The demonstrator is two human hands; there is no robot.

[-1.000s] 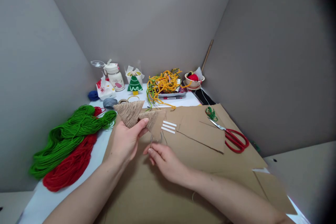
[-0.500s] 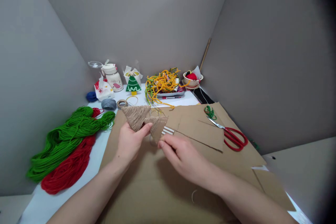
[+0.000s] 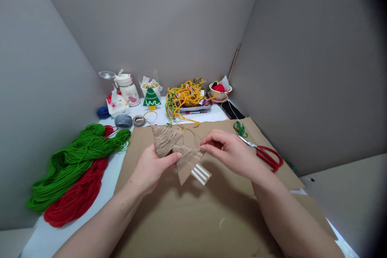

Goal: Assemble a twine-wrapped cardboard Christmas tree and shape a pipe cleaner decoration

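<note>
My left hand (image 3: 151, 165) is closed on a tree-shaped cardboard cutout (image 3: 186, 157), its thumb pressed on the front. Brown twine covers the cutout's upper tier and much of the lower one. Bare cardboard shows at the lower corner, and white strips of tape or paper mark the trunk. My right hand (image 3: 226, 151) pinches the twine (image 3: 200, 145) at the cutout's right edge. A strand trails behind toward a small roll of twine (image 3: 139, 120). The cutout is held tilted above a large cardboard sheet (image 3: 181, 217).
Red-handled scissors (image 3: 269, 158) and a green yarn tangle (image 3: 240, 129) lie at right. Green yarn (image 3: 75, 157) and red yarn (image 3: 78, 197) skeins are at left. Behind stand a white bottle (image 3: 128, 90), a green tree ornament (image 3: 151, 97), a tray of yarn (image 3: 187, 98) and a bowl (image 3: 220, 92).
My right hand has moved up and rightward from below the cutout to its right edge with the twine. The cutout has turned, and its striped trunk now points down and right.
</note>
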